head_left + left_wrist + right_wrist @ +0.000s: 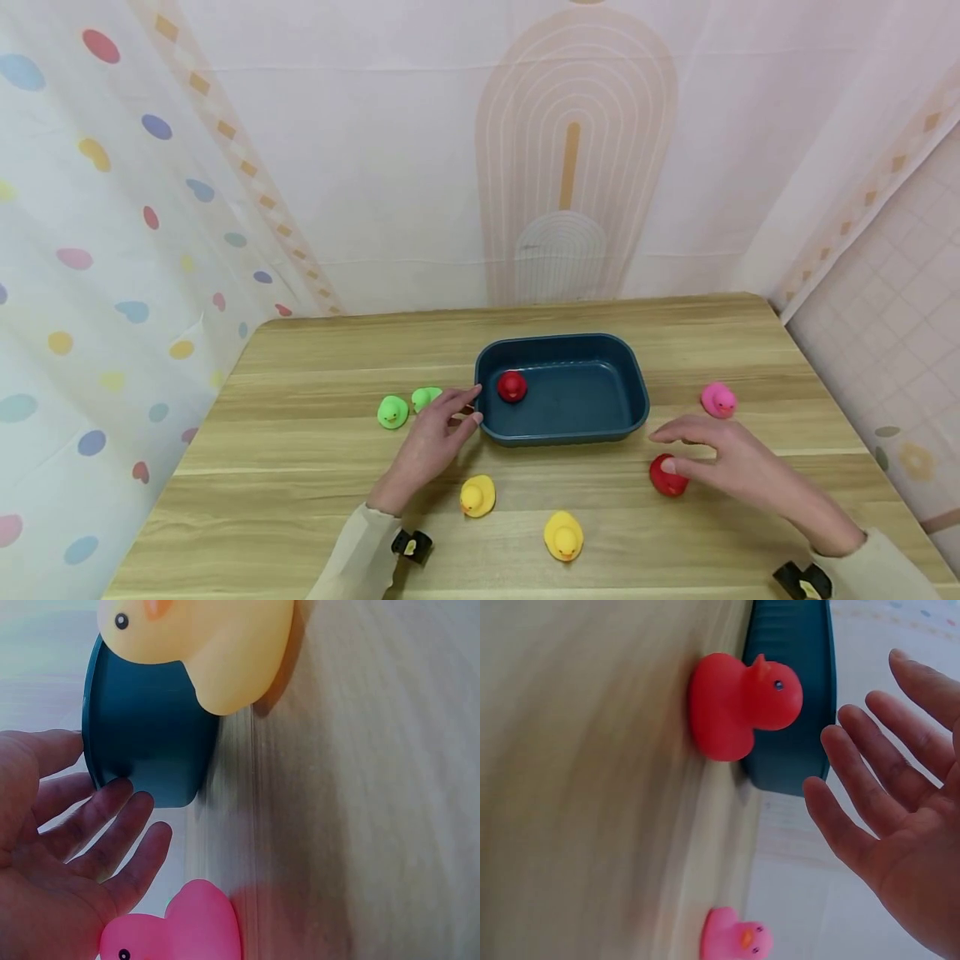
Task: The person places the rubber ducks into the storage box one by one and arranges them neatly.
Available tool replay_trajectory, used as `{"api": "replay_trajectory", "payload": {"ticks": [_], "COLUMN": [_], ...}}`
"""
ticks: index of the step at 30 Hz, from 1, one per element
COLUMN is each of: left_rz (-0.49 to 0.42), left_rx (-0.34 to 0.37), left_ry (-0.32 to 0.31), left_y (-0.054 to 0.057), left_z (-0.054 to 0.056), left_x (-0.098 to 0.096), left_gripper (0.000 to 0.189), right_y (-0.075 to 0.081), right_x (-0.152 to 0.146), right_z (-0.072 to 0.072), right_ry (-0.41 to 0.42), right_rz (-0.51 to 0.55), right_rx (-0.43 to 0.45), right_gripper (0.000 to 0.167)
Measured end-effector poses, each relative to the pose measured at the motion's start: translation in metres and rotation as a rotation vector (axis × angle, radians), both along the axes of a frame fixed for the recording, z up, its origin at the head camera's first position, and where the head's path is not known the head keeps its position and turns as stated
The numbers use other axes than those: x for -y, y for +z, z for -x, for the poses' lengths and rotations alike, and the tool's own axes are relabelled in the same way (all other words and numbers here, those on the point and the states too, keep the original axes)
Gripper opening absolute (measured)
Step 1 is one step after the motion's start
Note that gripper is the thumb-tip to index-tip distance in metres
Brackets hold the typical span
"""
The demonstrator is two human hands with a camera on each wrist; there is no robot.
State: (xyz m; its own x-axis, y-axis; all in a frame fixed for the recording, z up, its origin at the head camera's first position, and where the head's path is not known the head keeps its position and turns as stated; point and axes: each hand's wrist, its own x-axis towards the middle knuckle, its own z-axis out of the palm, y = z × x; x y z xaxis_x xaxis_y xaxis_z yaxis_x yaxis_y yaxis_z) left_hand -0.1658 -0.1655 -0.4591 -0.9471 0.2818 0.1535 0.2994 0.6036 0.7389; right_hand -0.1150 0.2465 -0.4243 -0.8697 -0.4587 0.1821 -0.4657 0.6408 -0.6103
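My left hand touches the left end of a dark blue tray with extended fingers. In the left wrist view the fingertips lie against the tray's side. One red toy duck sits inside the tray, toward its left. My right hand hovers over a second red duck on the table, its thumb overlapping the duck in the head view. The right wrist view shows that red duck apart from the spread fingers.
Two yellow ducks stand in front of the tray. Green ducks lie left of it, one partly behind my left hand. A pink duck is at the right; another pink duck shows beside my left hand. Curtains hang behind the wooden table.
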Motion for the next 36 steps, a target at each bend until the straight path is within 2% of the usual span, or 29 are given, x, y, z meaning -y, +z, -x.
{"api": "replay_trajectory", "payload": {"ticks": [8,13,20,36], "left_rz": [-0.001,0.001,0.006,-0.005], "left_rx": [-0.005,-0.008,0.002,-0.002], "left_ry": [-0.002,-0.004,-0.002,-0.001], "left_y": [0.000,0.001,0.001,0.001], "left_z": [0.001,0.001,0.001,0.001], "left_x": [-0.001,-0.001,0.000,-0.001], "left_gripper": [0.044,0.044,0.044,0.044], "right_y": [-0.008,-0.012,-0.024,-0.033], "right_x": [-0.015,-0.020,-0.021,-0.017], "right_z": [-0.005,-0.007,-0.008,-0.008], "right_ry": [0.022,0.038,0.073,0.044], "right_rz": [0.078,0.127,0.161,0.103], "right_rx": [0.146,0.199,0.202,0.199], "right_gripper": [0.029,0.032,0.034,0.023]}}
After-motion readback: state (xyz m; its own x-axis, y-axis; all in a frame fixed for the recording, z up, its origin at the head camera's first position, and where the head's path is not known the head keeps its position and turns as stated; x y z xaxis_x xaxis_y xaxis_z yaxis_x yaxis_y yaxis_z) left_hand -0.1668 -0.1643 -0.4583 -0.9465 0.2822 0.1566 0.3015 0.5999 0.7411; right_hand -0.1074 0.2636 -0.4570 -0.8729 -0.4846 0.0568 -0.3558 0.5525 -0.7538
